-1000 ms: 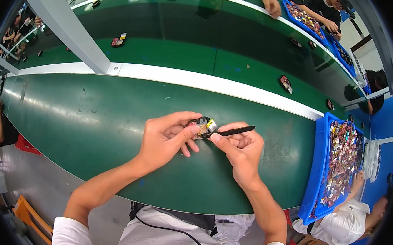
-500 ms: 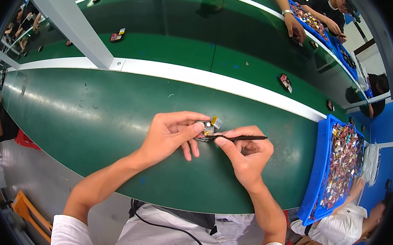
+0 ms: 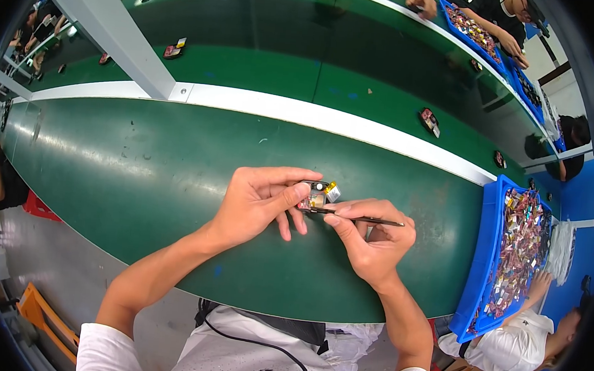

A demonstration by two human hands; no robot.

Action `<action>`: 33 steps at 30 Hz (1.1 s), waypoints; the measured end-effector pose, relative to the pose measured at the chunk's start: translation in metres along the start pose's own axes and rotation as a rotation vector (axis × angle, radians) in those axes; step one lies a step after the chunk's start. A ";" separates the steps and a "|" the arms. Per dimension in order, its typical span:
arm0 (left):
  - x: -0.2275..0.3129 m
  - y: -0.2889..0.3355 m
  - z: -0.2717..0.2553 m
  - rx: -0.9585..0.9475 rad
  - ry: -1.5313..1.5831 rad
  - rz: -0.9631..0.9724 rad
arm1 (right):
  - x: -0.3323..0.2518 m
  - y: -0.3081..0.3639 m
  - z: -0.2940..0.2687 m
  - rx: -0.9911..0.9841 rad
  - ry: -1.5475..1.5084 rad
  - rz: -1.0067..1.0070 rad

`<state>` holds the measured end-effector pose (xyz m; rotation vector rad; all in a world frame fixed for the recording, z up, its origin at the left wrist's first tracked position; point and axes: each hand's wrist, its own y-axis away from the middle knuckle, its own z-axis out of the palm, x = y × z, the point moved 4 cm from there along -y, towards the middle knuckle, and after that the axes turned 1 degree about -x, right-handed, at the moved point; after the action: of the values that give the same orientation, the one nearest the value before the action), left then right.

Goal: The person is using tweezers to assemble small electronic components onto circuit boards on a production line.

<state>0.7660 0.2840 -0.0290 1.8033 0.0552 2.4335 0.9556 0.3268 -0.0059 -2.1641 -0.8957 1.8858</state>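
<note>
Above the green worktop, my left hand point(image 3: 244, 206) is closed on a small electronic device point(image 3: 316, 198) with a dark housing and reddish parts inside. Its thumb presses on the device's left side. A silver battery with yellow tape point(image 3: 333, 191) sticks out at the upper right of the device. My right hand point(image 3: 377, 250) pinches slim black tweezers point(image 3: 382, 222), held nearly level. Their tip reaches the lower edge of the device; what exactly it touches is too small to tell.
Right of my hands stands a blue bin point(image 3: 487, 250) heaped with small battery and circuit parts. Beyond the white rail point(image 3: 328, 129) runs a green belt point(image 3: 250, 72) carrying several similar devices point(image 3: 429, 122). A grey post point(image 3: 115, 31) rises at the left. Other people sit around.
My right hand and the tweezers have shifted slightly down, and the tweezers' back end has dropped. The battery now leans more to the right. Across the belt, another person's hand has drawn back.
</note>
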 end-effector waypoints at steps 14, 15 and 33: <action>0.002 0.000 -0.001 0.021 -0.066 0.013 | 0.003 0.002 0.002 -0.010 -0.017 0.078; 0.002 0.000 -0.001 0.021 -0.067 0.013 | 0.003 0.002 0.002 0.000 -0.028 0.098; 0.001 -0.001 -0.001 0.035 -0.063 0.009 | -0.005 0.000 0.006 -0.073 0.095 -0.133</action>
<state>0.7646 0.2852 -0.0283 1.8975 0.0856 2.3948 0.9494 0.3231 -0.0031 -2.1554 -1.0757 1.6994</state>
